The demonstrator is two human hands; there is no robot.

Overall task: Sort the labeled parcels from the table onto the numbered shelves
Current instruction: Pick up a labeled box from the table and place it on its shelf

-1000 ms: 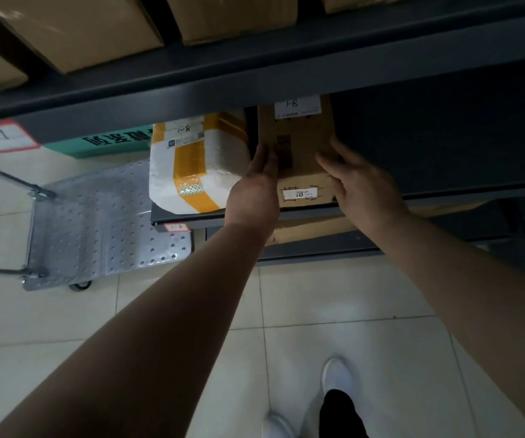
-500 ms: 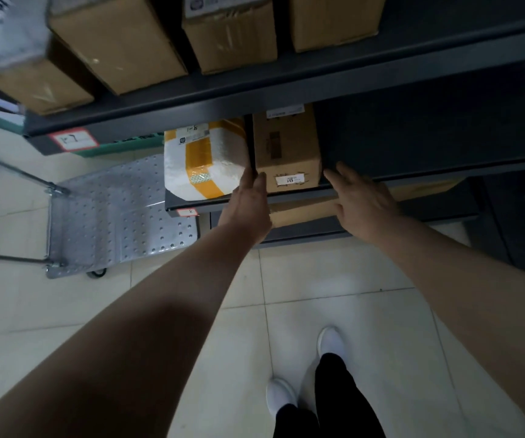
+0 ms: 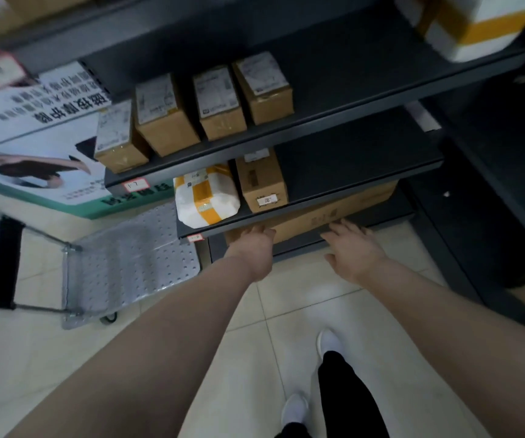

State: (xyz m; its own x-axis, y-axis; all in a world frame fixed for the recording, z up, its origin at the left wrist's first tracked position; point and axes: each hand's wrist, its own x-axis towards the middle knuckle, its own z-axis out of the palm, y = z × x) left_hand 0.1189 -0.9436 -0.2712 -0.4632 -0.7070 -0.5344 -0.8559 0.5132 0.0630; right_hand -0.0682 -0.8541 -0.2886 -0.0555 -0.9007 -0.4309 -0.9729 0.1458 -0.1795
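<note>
Okay, spotting the brown box parked on the lower shelf, long axis running front to back, just beside the white taped parcel. Sits straight ahead of and above the left hand, further over from the right hand. Gripping nothing with either, fingers loose and open.

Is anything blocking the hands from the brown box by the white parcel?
Nothing visible. Left hand and right hand hover empty below the shelf edge; the brown box sits at the open front, the white parcel beside it.
</note>
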